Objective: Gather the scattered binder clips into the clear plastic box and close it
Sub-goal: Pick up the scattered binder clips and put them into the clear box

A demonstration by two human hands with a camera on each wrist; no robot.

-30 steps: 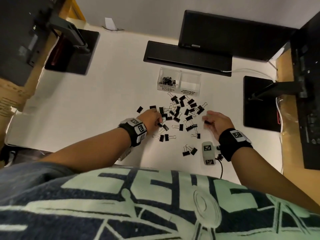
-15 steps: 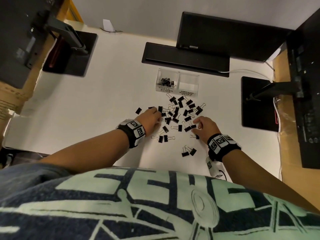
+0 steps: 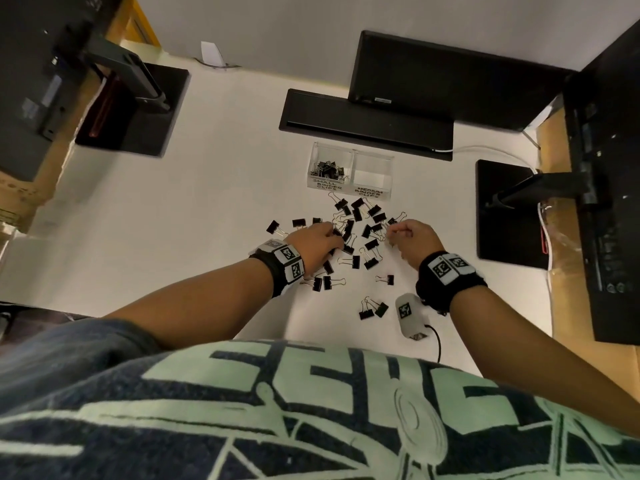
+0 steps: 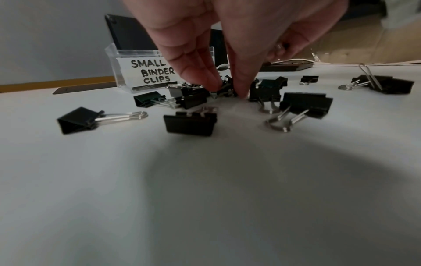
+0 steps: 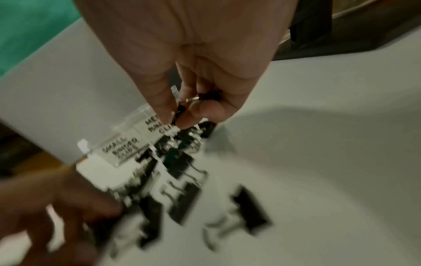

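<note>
Here, both hands pinch small clips: left hand (image 4: 227, 45) one, right hand (image 5: 193, 63) seemingly two, blurred.

Two hands: left hand (image 3: 317, 245), right hand (image 3: 414, 239). One clear plastic two-compartment box (image 3: 351, 173) beyond both hands. Roughly thirty black metal binder clips (image 3: 353, 261) scattered between, around hands; exact number unclear.

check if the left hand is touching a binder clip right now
Touching. In the left wrist view the left hand reaches down and its fingertips pinch a small binder clip lying on the white desk.
</note>
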